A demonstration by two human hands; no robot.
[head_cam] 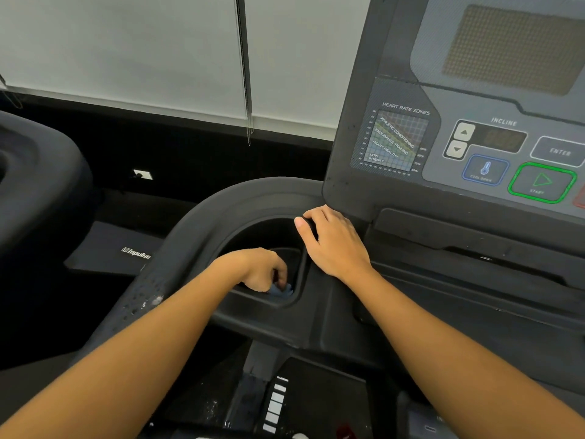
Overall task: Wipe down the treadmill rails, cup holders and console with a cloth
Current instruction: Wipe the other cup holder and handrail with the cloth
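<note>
While the blue cloth (281, 290) is pinched in the curled fingers of the left hand (258, 269), low at the near wall of the cup holder (259, 231), the cup-holder step is judged in hand. The right hand (332, 243) is laid flat, fingers relaxed, on the holder's rim just beside the corner of the console (392, 137). A sweep round the far wall is called for next; room inside is tight, the rim close all round, and the spotted rail (142, 299) looks unwiped.
</note>
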